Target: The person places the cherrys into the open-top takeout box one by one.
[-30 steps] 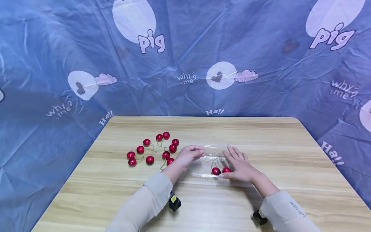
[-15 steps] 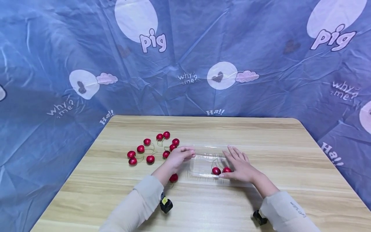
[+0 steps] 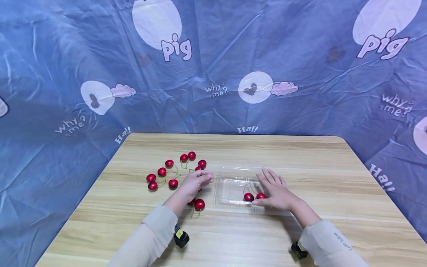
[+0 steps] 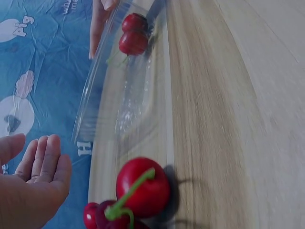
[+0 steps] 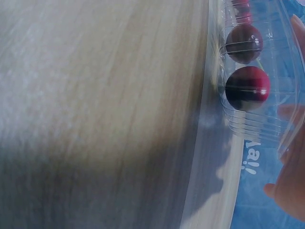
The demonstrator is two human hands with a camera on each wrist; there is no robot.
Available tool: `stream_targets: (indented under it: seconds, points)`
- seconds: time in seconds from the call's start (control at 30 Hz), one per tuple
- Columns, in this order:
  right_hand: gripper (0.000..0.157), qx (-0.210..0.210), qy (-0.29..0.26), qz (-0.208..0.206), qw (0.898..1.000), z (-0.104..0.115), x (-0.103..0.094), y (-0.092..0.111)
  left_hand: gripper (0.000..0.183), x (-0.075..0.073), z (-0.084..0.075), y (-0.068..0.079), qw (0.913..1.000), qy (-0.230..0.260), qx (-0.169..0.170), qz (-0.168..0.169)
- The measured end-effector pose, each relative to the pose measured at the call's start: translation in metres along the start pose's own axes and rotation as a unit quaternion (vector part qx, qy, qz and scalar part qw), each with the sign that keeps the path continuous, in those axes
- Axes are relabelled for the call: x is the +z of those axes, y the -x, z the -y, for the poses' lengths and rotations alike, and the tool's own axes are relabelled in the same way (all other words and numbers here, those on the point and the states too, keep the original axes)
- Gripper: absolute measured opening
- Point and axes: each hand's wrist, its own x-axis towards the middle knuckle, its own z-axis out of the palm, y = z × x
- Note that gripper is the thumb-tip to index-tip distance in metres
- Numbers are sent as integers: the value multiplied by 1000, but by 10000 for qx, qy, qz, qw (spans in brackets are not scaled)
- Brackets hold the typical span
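A clear plastic box (image 3: 226, 191) stands on the table with two cherries (image 3: 248, 197) lying inside at its right end. My right hand (image 3: 276, 191) rests over that end, fingers stretched to the far rim and thumb along the near rim. Just left of the box is my left hand (image 3: 193, 184), holding nothing; in the left wrist view its fingers (image 4: 49, 160) are loosely extended. Below that hand a red cherry (image 3: 199, 204) with a green stem lies on the table, and others beside it are partly hidden by the hand.
Several loose cherries (image 3: 173, 184) with stems are scattered over the left part of the wooden table (image 3: 300, 155). Behind the table hangs a blue printed cloth (image 3: 213, 115). A small black camera (image 3: 181, 239) hangs under the left sleeve.
My left hand has moved left, from over the box to beside it, uncovering the box's left end and cherries near the wrist. My right hand has stayed in place on the box.
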Motion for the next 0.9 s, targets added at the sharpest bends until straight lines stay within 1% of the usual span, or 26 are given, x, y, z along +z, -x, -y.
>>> stream_targets:
  seconds: [0.23,0.33,0.6,0.9]
  points:
    - [96,0,-18,1,10000,-1,1,0,32,-12,1,6,9998,-47,-180,-32]
    - [95,4,0,0,10000,-1,2,1,31,-15,1,9,9996,8,-242,-118]
    - [95,24,-44,54,10000,1,0,0,30,-24,3,13,9993,86,-230,-294]
    - [94,41,-56,38,10000,-1,1,-1,29,-37,11,21,9994,42,-239,-264]
